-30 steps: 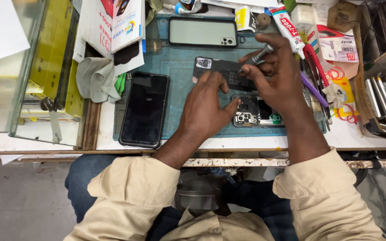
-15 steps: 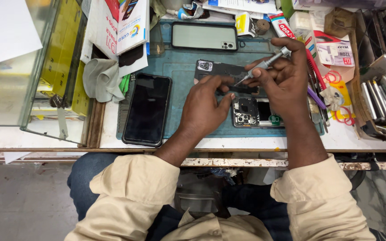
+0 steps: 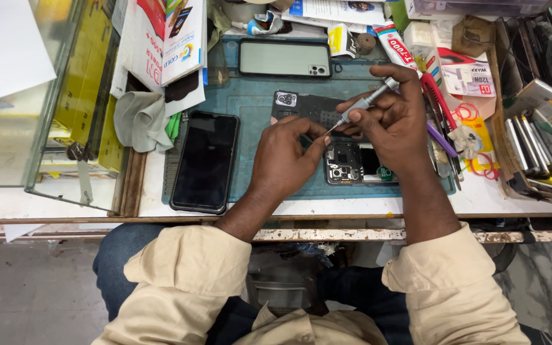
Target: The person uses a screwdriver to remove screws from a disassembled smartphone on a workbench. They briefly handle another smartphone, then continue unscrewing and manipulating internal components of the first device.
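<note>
My right hand (image 3: 398, 122) grips a small silver screwdriver (image 3: 365, 103), its tip slanting down to the left. My left hand (image 3: 285, 156) has thumb and forefinger pinched together right at that tip; whether a screw sits between them is too small to tell. Under both hands an opened phone (image 3: 352, 163) lies on a teal work mat (image 3: 250, 108), circuit board showing. A dark back cover with a camera block (image 3: 301, 105) rests just behind it, partly hidden by my fingers.
A black phone (image 3: 205, 161) lies screen up at the mat's left edge. Another phone (image 3: 285, 59) lies face down at the back. A grey cloth (image 3: 138, 121), a glass case (image 3: 39, 96) on the left, boxes, glue tubes and tools (image 3: 531, 140) crowd the right.
My right hand lifted the screwdriver off the back cover and tilted its tip toward my left hand, which rose from the phone and pinched at the tip.
</note>
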